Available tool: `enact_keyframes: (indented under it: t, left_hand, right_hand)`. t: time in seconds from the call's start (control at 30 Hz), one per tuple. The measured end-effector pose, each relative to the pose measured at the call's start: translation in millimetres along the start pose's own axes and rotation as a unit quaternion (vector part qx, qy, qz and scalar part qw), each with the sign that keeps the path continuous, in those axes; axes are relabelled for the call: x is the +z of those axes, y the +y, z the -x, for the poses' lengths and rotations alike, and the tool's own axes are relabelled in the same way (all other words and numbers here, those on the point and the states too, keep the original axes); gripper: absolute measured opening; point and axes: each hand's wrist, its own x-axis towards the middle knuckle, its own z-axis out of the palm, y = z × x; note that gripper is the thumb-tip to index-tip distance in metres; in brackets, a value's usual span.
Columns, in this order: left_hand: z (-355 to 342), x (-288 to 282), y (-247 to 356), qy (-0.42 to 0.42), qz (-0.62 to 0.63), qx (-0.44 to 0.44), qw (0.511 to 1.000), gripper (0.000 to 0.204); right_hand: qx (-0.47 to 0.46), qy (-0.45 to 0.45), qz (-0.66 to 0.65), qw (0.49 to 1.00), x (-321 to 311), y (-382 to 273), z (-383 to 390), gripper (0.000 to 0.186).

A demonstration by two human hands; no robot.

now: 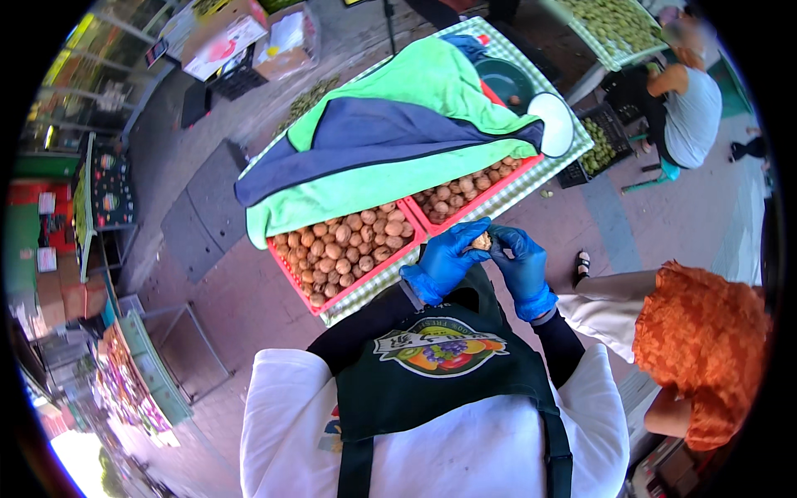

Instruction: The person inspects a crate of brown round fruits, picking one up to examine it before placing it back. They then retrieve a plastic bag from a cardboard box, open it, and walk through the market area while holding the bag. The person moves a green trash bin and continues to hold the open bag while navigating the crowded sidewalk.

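Note:
Both my hands wear blue gloves and meet in front of my dark apron, just off the table's near edge. In my left hand (448, 264) is a small pale-brown piece of walnut (481, 241), pinched by the fingers. My right hand (521, 270) closes on the same piece from the other side with thumb and fingertips. Beyond them, whole walnuts (344, 251) fill one red tray (304, 297), and more walnuts (465, 192) lie in a second red tray (440, 226) beside it. A green and navy cloth (398, 133) covers the far part of both trays.
At the table's far right corner are a dark green basin (505, 83) and a round white lid-like disc (550, 124). A black crate (599, 148) of green produce stands beyond. One person in orange (697, 357) is close on my right; another sits (691, 116) farther off.

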Motion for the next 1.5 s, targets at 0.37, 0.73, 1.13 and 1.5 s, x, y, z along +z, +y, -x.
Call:
enact_keyframes:
  t: [0.37,0.73,1.13,1.5]
  left_hand:
    - [57.9,-54.9,-36.7,0.127,0.022,-0.010,0.992,0.048]
    - [79.8,-81.7,-57.1,0.162,0.264,-0.031,0.950,0.045]
    - [83.7,-110.2,-79.5,0.098,0.303,-0.104,0.942,0.032]
    - [84.8,-124.5,-53.8,0.000,0.086,-0.163,0.983,0.030]
  right_hand:
    - [0.173,-0.049,-0.180,0.967,89.9,-18.5,16.9,0.017]
    - [0.326,0.039,-0.375,0.867,137.1,-52.2,31.4,0.019]
    - [-0.051,-0.190,-0.062,0.979,120.4,-55.7,0.7,0.028]
    - [-0.081,-0.451,-0.145,0.877,115.8,-24.9,-44.6,0.017]
